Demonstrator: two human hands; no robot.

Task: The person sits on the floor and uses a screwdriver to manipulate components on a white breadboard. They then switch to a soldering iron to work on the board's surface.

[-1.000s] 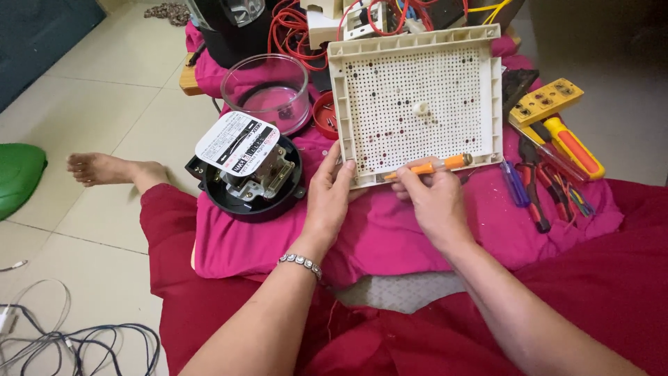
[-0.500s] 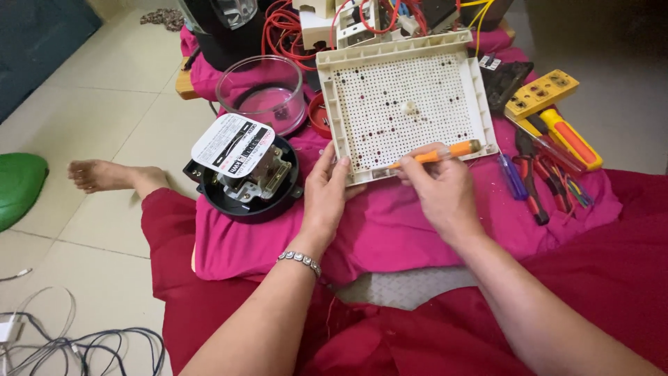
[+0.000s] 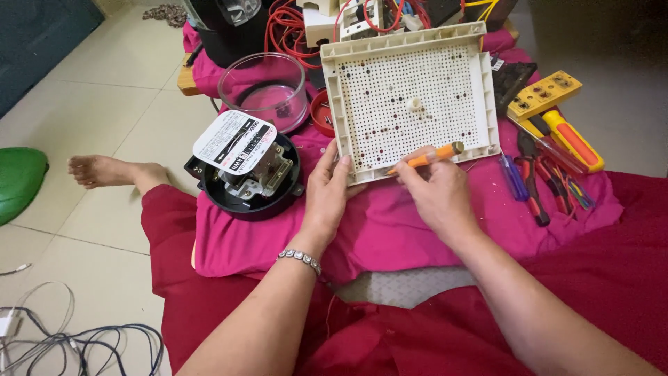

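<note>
Two hands at centre frame, head view. Left hand (image 3: 325, 198): fingers closed on the lower left corner of a cream perforated panel (image 3: 410, 97), which lies slightly tilted at upper centre on a magenta cloth (image 3: 390, 226). Right hand (image 3: 435, 195): clamped on an orange-handled screwdriver (image 3: 426, 159), whose shaft lies nearly flat along the panel's lower edge, tip pointing left.

Left of the panel: one round black meter housing (image 3: 243, 181), bearing a tilted white label plate with black print and a dark band, rounded-rectangular in shape. Above it: one clear glass dome (image 3: 263, 90), upright. Between dome and panel: small red round item (image 3: 321, 111), partly hidden.

Right of frame: one yellow tester body (image 3: 544, 94); one yellow and orange-handled tool (image 3: 570, 139); a cluster of pliers and small drivers with red and blue grips (image 3: 539, 184).

Top edge: red wires (image 3: 285, 28) and white fittings. Lower left: grey cables (image 3: 62, 341) on tile floor (image 3: 104, 104). Left edge: green object (image 3: 17, 181).
</note>
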